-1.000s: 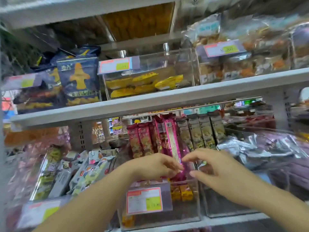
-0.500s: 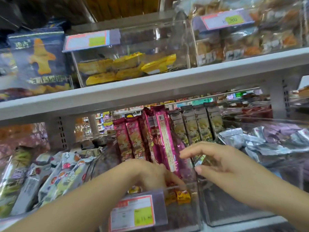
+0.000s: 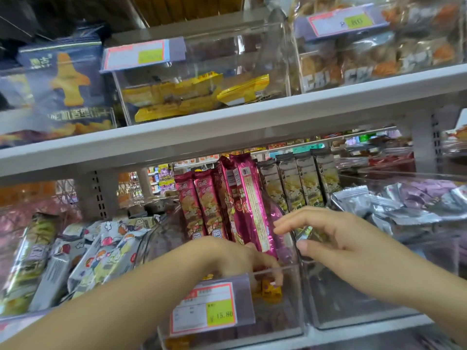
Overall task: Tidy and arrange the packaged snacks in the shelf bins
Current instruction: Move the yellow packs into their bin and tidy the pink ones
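Several magenta snack packs [image 3: 249,205] stand upright in a clear bin [image 3: 290,311] on the lower shelf, with the two front ones leaning right. My left hand [image 3: 235,258] reaches over the bin's front wall, its fingers curled around the base of those front packs. A row of grey-green snack packs [image 3: 300,183] stands just to the right. My right hand [image 3: 338,238] pinches the lower end of a grey-green pack [image 3: 312,233] between thumb and fingers. A price label [image 3: 204,309] covers part of the bin's front.
A bin of cartoon-printed packs [image 3: 106,251] lies to the left, and one of silver and purple sachets [image 3: 394,205] to the right. The white upper shelf [image 3: 227,122] overhangs, carrying a clear bin of yellow packs [image 3: 192,97], blue bags [image 3: 65,82] and wrapped pastries [image 3: 379,59].
The view has dropped and come closer to the lower bins. My left hand sank deeper into the magenta packs' bin. My right hand closed its thumb and fingers onto a grey-green pack.
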The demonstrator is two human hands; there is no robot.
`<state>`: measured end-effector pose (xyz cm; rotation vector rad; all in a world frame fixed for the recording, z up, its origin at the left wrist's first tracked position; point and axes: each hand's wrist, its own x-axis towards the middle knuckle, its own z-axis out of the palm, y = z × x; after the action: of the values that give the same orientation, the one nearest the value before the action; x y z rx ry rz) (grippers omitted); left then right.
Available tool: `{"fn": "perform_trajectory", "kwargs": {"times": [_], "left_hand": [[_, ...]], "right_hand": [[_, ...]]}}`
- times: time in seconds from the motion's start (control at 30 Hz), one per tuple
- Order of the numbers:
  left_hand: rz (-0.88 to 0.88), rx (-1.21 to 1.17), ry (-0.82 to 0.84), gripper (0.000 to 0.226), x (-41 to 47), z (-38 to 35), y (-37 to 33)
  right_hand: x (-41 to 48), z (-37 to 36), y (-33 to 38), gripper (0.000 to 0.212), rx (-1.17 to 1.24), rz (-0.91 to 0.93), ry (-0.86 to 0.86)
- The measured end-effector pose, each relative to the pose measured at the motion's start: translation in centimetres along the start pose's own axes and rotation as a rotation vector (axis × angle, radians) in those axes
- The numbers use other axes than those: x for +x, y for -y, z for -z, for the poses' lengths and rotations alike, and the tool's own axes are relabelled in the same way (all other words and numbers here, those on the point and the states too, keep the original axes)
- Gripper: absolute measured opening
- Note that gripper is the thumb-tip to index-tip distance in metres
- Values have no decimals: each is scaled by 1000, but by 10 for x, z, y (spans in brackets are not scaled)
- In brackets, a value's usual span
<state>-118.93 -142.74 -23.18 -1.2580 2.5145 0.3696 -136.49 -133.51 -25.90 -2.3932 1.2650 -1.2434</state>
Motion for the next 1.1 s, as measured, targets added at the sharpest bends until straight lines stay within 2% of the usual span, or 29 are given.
{"fn": "perform_trajectory", "kwargs": {"times": [0.17,0.27,0.3,0.4,0.5,0.7,0.9,1.1], "left_hand": [[-24,51,71,30,5,-3,6],[-18,109,69,48,10,-7,12],[-12,101,68,47,11,-8,14],[-17,42,21,32,14,-7,17],[12,-1,-61,36,6,-3,18],[-58,-430,-262,24,-9,11,25],[-22,-629,-335,30,-28,25,31],[-53,-700,-449,29,-57,20,35]], "right_hand": [[-1,0,2,31,-20,-16,24],[-2,0,4,29,-9,-28,33],[-2,0,5,29,-7,-30,33],[-3,0,5,29,-1,-40,39],[-3,0,5,29,8,-28,45],[-3,1,8,31,33,-46,54],[-3,-4,7,29,46,-42,4],[-6,-11,17,27,17,-51,4]]}}
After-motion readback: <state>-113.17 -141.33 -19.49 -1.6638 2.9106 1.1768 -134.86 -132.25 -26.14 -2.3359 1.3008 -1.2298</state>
